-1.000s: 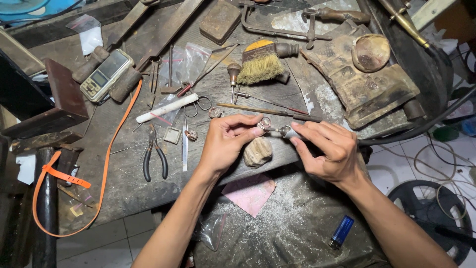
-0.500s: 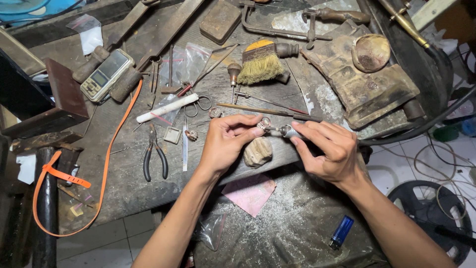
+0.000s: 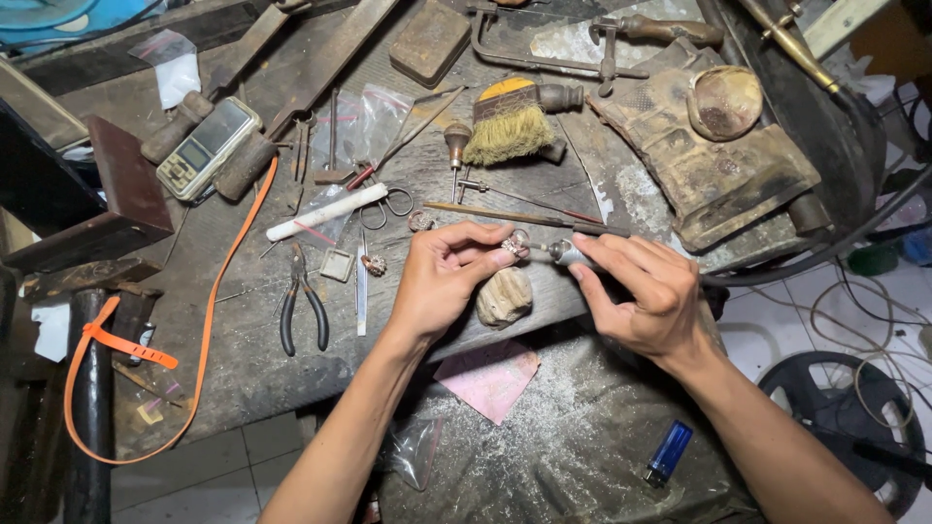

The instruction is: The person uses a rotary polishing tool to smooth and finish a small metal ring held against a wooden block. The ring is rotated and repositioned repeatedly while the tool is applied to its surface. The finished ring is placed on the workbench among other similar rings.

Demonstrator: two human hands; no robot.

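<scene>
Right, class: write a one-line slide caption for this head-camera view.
Left hand pinches a small ring against a rotary handpiece held by the right hand over a cluttered workbench.

A small metalworking workshop: the worn, filing-dusted table [image 3: 243, 378] carries pliers [image 3: 303, 309], and around them lie a brush [image 3: 510, 124], a saw frame [image 3: 553, 53], scissors [image 3: 388, 204] and a pocket scale [image 3: 209, 147].

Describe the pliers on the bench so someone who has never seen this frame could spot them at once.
Start at the worn grey workbench and look left of the person's left hand. The pliers lie flat there, jaws pointing away from the person, just right of the orange strap. Their two dark curved handles, spread apart, set them apart from the thin straight tools around them.
</scene>
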